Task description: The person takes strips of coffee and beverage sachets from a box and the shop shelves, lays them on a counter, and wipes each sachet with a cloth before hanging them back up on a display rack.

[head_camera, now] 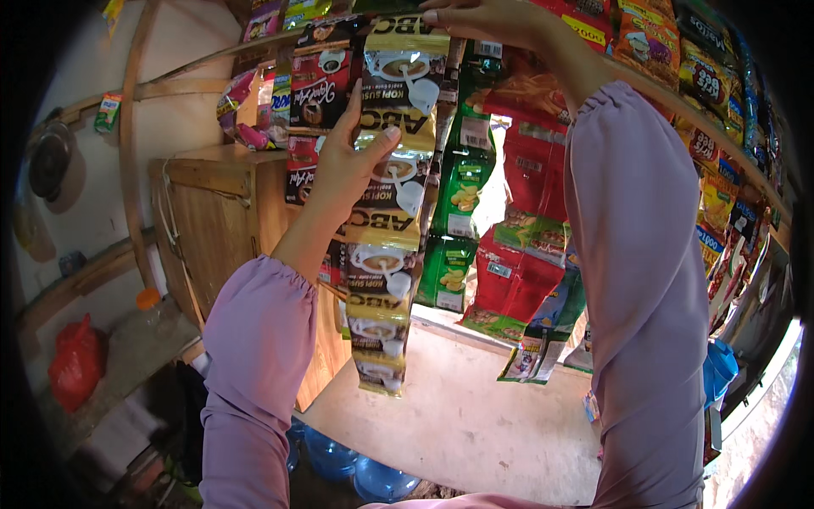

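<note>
A long strip of ABC coffee sachets (380,264) in gold and brown hangs in front of me, its lower end free above a pale counter. My left hand (346,159) holds it partway up, the thumb across the front and other fingers along or behind its left edge. My right hand (486,22) reaches to the strip's top, at the picture's upper edge. Its fingertips are by the uppermost sachet, and the cut-off view leaves their grip unclear. Red and black coffee sachets (318,89) hang just left of the strip; green snack packs (461,203) hang to its right.
Red snack packs (518,280) dangle further right. A wooden rail (712,127) carries more packets. Left stands a wooden cabinet (216,223); below the pale counter (470,407) are blue water jugs (381,477). A red plastic bag (77,366) rests on a ledge.
</note>
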`<state>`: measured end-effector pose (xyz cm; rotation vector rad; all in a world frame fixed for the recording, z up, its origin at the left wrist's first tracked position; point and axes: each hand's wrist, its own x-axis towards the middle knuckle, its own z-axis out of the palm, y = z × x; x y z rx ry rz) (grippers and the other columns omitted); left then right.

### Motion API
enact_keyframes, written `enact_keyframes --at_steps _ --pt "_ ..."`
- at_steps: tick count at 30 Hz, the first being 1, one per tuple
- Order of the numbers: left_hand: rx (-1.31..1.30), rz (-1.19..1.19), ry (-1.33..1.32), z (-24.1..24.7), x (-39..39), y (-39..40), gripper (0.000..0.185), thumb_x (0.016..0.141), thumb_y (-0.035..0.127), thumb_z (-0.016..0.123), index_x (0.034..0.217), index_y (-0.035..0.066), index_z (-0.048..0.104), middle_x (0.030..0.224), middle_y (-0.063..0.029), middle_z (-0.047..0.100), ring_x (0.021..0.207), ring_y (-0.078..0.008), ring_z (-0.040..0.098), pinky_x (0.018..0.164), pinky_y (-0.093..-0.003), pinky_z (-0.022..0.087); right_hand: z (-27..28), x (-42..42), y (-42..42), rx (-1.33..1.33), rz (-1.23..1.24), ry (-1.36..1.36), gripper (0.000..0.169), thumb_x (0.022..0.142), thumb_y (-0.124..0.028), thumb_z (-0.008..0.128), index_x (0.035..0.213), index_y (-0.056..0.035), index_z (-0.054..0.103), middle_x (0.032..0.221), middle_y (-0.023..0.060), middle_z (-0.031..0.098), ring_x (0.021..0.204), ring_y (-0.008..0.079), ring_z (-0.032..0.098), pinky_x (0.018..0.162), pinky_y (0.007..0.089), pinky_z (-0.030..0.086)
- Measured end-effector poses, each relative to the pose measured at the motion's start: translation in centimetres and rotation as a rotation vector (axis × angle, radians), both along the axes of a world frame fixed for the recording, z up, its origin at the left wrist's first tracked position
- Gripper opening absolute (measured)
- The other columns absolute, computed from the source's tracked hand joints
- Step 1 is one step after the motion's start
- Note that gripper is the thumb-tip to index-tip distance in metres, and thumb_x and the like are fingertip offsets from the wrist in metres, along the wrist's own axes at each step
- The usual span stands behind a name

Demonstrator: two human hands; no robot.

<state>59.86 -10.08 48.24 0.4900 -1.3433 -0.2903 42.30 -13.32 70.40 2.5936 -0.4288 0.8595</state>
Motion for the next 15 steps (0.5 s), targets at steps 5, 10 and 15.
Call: enact_keyframes --at_steps 5,10,15 --pt "-0.071 0.095 -0.034 -0.6 0.3 -1.0 0.076 0.082 0.020 0.069 0.144 0.009 0.026 0.103 -0.0036 0.061 0.071 -0.0060 0.056 0.056 -0.0199 0.049 0.0 0.4 0.2 0.105 -0.002 -0.055 0.036 0.086 -0.035 0.057 0.102 -0.0049 0.067 0.081 0.0041 0.064 0.076 0.0127 0.057 0.067 0.0298 0.046" --pt "-0.328 0.531 -0.152 -2.3 1.3 -2.3 0.067 0.086 0.024 0.064 0.141 0.005 0.031 0.117 -0.0131 0.057 0.099 -0.0197 0.058 0.085 -0.0312 0.046 -0.6 1.3 0.6 -0.201 -0.049 -0.006 0.038 0.087 -0.038 0.051 0.103 -0.0061 0.066 0.082 0.0067 0.069 0.075 0.0164 0.064 0.069 0.0308 0.049" --pt "-0.452 0.891 -0.278 -6.7 -1.1 -2.4 0.054 0.089 0.022 0.057 0.137 0.005 0.038 0.139 -0.0234 0.036 0.127 -0.0366 0.037 0.102 -0.0408 0.032 -5.4 0.1 1.6 -0.463 -0.023 -0.253 0.030 0.085 -0.029 0.056 0.102 -0.0057 0.065 0.082 0.0111 0.067 0.078 0.0265 0.064 0.070 0.0359 0.050"
